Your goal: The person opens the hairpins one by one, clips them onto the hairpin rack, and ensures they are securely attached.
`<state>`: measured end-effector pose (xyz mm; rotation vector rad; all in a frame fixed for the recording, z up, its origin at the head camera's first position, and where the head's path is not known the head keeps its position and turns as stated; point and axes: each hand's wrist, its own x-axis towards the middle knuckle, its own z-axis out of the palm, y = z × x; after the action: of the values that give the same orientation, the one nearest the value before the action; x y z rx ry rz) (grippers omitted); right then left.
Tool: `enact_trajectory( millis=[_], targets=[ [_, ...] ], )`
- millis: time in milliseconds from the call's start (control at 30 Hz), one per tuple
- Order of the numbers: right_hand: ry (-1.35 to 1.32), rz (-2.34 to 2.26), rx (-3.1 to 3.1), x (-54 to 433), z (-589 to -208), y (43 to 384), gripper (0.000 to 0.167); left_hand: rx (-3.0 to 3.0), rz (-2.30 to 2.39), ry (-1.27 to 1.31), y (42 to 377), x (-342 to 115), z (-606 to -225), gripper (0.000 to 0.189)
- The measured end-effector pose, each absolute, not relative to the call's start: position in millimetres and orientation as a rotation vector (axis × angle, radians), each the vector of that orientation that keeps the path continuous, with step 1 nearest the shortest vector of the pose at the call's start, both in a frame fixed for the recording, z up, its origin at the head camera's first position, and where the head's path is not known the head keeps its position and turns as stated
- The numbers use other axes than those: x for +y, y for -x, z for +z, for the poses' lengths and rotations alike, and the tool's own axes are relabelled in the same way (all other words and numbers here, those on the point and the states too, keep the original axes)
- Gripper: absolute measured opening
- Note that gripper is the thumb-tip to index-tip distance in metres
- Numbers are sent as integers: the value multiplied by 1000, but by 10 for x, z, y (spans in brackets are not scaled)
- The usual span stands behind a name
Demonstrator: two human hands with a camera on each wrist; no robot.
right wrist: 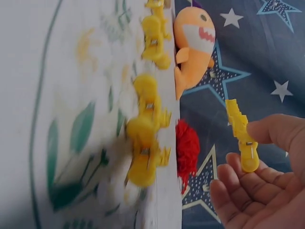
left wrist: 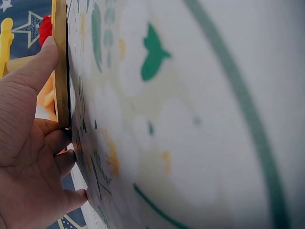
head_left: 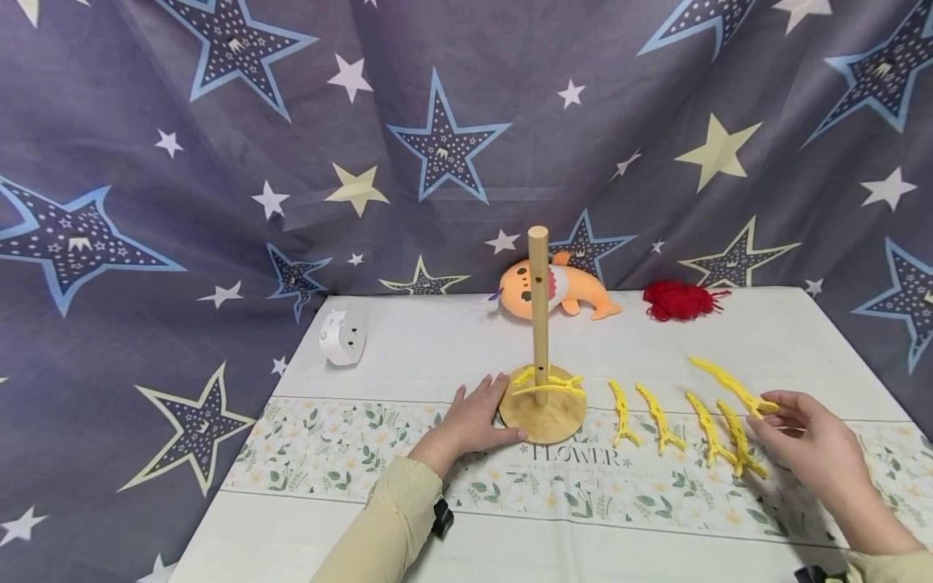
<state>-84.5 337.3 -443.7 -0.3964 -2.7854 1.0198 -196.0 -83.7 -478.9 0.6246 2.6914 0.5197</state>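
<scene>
A round wooden base (head_left: 557, 425) carries an upright wooden post (head_left: 539, 316) with small dark holes. My left hand (head_left: 474, 417) holds the left side of this base, thumb along the front rim and fingers at the far side. Yellow branch-like pieces (head_left: 550, 389) lie across the foot of the post; how they are attached I cannot tell. At the right, my right hand (head_left: 816, 437) pinches one yellow plastic clip (head_left: 729, 380) by its rounded end, raised over the table. In the right wrist view, a small metal spring shows on the held clip (right wrist: 249, 155).
Several more yellow clips (head_left: 659, 417) lie in a row between base and right hand. Behind the post lies an orange plush shark (head_left: 583, 291), with red yarn (head_left: 681, 301) to its right. A white plug-like device (head_left: 342, 336) stands at the back left. A star-patterned curtain (head_left: 437, 227) hangs behind.
</scene>
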Motion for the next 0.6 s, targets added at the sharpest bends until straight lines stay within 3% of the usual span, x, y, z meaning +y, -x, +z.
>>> enact_trajectory(
  millis=[600],
  targets=[
    [77, 967, -2697, 2868, -4273, 990, 36, 2685, 537, -634, 1948, -845, -4765, 99]
  ],
)
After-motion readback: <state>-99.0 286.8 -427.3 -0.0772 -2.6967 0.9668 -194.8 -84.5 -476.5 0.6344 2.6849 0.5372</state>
